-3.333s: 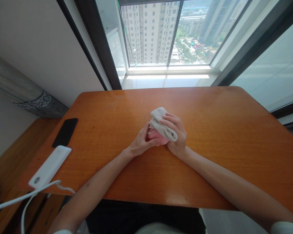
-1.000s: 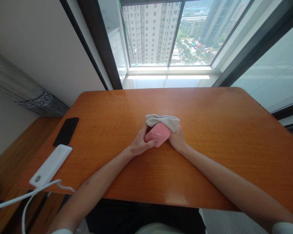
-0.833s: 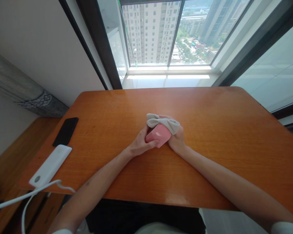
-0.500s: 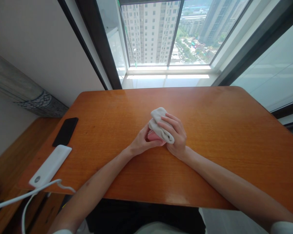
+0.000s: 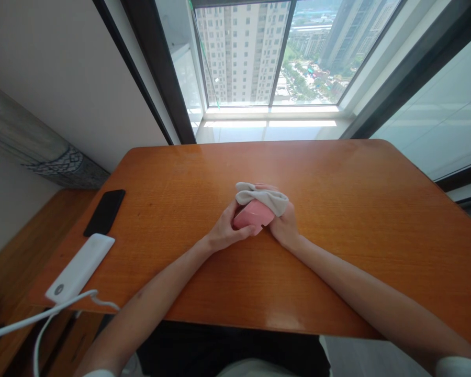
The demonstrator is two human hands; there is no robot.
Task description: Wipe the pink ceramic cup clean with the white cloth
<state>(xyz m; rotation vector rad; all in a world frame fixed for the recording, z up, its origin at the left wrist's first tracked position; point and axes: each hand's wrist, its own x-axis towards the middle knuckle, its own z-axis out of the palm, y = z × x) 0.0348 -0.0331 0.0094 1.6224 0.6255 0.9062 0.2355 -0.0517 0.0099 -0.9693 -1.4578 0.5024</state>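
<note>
Orange wood-veneer table [image 5: 337, 272], mid-surface: soft off-white cloth [image 5: 261, 197] pulled back, baring more of the glossy pink rounded object [image 5: 253, 217] than a moment earlier; left hand [image 5: 223, 229] curled, grasping the object; right hand [image 5: 284, 226] clenched on the cloth, fingers mostly hidden.

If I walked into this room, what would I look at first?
You'd probably spot the big window first, at the top, with a tall apartment tower outside. Next comes the middle of the shiny orange wooden table, where the left hand and right hand hold a pink rounded object and an off-white cloth. Near the table's left edge lie a black smartphone and a white rectangular power bank.
</note>
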